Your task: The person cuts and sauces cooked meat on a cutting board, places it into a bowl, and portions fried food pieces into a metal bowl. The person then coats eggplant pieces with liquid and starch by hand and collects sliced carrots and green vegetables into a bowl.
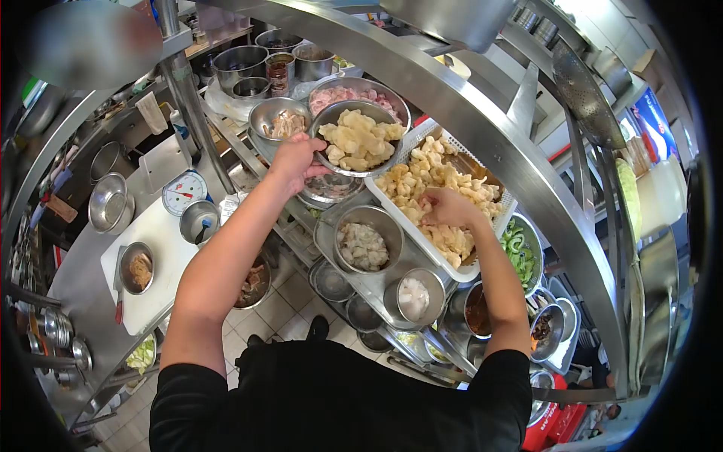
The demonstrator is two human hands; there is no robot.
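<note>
My left hand [295, 160] grips the rim of a steel bowl [322, 120] filled with pale yellow fried pieces [360, 140]. The bowl is held up beside the left corner of a white perforated basket [431, 245]. More golden fried pieces [444, 175] fill that basket. My right hand [449, 208] reaches down among them, fingers curled; whether a piece is between the fingertips is hidden. Nearer to me stand a steel pot of pale raw pieces [364, 245] and a smaller pot with white contents [413, 298].
A bowl of pink raw meat [354, 92] sits behind the held bowl. Green peppers [517, 252] lie right of the basket. A steel rail [482, 113] arches overhead. On the left are a white cutting board [157, 264], a knife [119, 290] and a dial scale [183, 193].
</note>
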